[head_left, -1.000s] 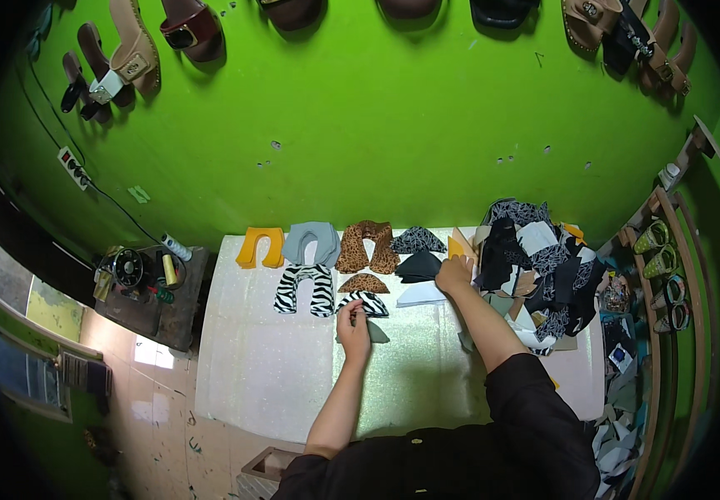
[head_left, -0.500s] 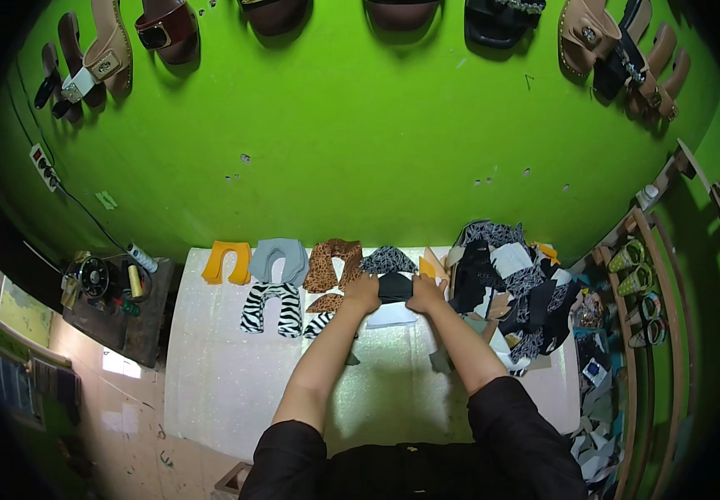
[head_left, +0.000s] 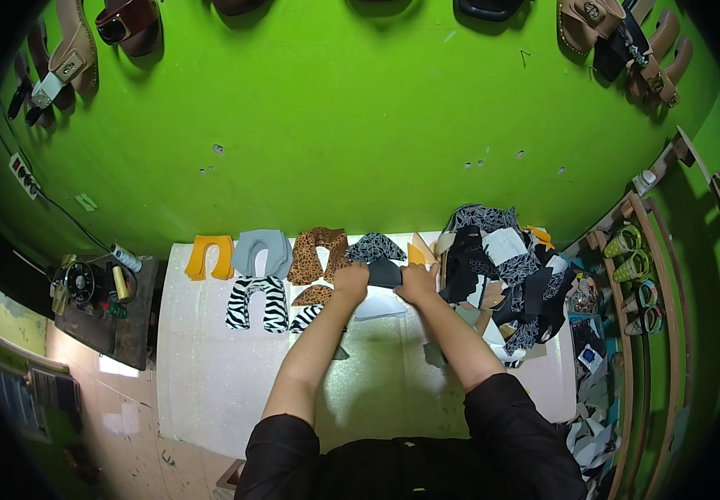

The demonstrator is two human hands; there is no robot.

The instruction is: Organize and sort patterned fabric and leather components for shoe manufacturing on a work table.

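My left hand (head_left: 351, 285) and my right hand (head_left: 417, 284) grip the opposite side edges of a dark grey piece of material (head_left: 385, 273). The fingers of both are closed, and my fingertips are partly hidden. Just beyond it lies a black piece patterned with white lines (head_left: 376, 246). On the near side, a pale grey-white piece (head_left: 380, 309) rests on the table. Close to my left hand are a small leopard-print piece (head_left: 313, 296) and a zebra-print piece (head_left: 306, 317). Yellow and tan pieces (head_left: 416, 254) stand out behind my right hand.
U-shaped cut pieces in yellow (head_left: 198, 263), grey (head_left: 248, 244), leopard print (head_left: 305, 267) and zebra print (head_left: 238, 310) line the table's (head_left: 201, 367) left side. A heap of scraps (head_left: 506, 287) covers its right. Sandals (head_left: 627, 242) sit on a wooden rack.
The whole view has shifted a little. Both hands keep hold of the dark grey piece, which sits very slightly farther toward the wall.
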